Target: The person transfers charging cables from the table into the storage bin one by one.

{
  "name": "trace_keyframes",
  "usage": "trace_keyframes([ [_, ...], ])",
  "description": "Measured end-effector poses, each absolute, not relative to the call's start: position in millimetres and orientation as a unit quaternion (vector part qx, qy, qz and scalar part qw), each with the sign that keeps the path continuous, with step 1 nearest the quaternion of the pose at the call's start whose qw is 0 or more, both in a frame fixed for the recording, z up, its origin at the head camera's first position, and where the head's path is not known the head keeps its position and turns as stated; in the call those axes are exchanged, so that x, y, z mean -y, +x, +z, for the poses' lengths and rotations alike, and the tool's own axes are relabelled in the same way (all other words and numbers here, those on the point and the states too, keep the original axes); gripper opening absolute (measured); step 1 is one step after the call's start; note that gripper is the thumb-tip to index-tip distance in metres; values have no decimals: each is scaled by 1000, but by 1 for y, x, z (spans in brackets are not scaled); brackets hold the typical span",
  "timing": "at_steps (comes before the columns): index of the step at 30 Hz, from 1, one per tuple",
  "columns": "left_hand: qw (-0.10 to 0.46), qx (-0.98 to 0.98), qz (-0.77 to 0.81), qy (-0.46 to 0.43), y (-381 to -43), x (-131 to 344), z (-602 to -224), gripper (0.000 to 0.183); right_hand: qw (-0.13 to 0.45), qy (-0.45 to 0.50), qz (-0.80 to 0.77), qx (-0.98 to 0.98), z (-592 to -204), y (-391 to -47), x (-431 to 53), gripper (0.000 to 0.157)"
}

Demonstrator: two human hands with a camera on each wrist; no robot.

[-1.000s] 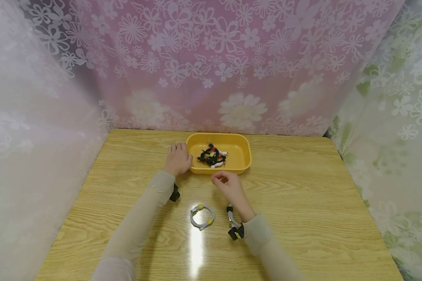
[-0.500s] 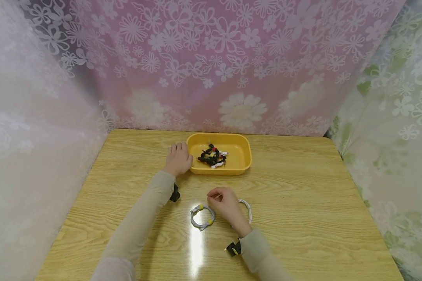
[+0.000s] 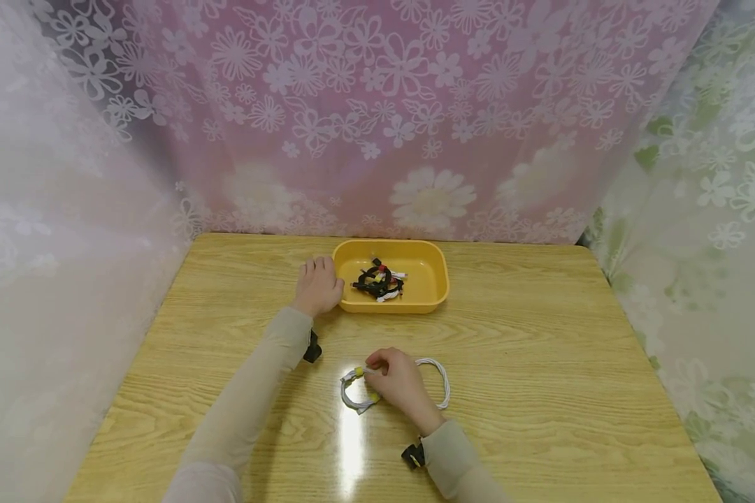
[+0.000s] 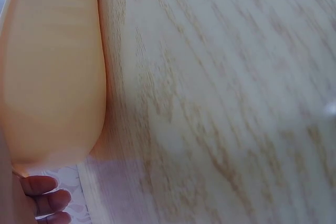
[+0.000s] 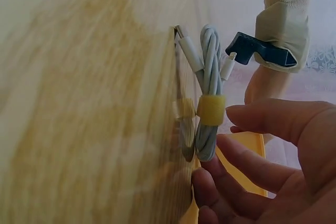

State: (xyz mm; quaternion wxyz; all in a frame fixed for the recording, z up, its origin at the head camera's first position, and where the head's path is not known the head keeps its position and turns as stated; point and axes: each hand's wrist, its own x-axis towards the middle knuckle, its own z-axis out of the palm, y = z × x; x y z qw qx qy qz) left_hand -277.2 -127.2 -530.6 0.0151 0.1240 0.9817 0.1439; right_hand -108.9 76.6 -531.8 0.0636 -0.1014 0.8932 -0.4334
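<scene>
A coiled grey cable (image 3: 347,397) with yellow straps lies on the table, front of centre. My right hand (image 3: 399,384) reaches over its right side, fingers bent. In the right wrist view, the thumb and fingertips are right at the cable's coil (image 5: 210,72), the thumb beside the yellow strap (image 5: 211,109), with a gap between thumb and index finger. My left hand (image 3: 317,286) grips the left end of a yellow bin (image 3: 430,306); in the left wrist view, its curled fingertips (image 4: 52,201) show beyond the bin's wall (image 4: 52,77).
Several bundled cables (image 3: 380,281), black and white, lie in the left half of the bin. A coiled white cable (image 3: 445,384) lies on the table (image 3: 541,391) just right of my right hand, partly hidden by it. A pink flowered curtain (image 3: 377,140) hangs behind the table.
My right hand has come back from the bin's front edge, toward me and slightly left, onto the grey cable. The white cable has come into fuller view. My left hand stays on the bin.
</scene>
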Motion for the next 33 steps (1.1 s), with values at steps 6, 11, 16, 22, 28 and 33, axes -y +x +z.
trace_keyframes([
  [6, 15, -982, 143, 126, -276, 127, -530, 20, 51, -97, -411, -905, -538, -109, -75, 17],
  [11, 13, -981, 145, 127, -275, 126, -529, 19, 30, -103, -390, -915, -542, -108, -73, 17],
  [16, 14, -982, 144, 124, -275, 127, -529, 19, 0, -122, -361, -924, -545, -108, -72, 11],
  [22, 15, -981, 147, 124, -275, 127, -530, 21, -12, -134, -340, -931, -546, -109, -71, 9],
  [28, 8, -981, 149, 123, -275, 127, -530, 19, -9, -135, -341, -930, -546, -109, -71, 9],
  [33, 6, -981, 148, 123, -275, 127, -531, 19, 4, -130, -366, -922, -544, -109, -73, 6],
])
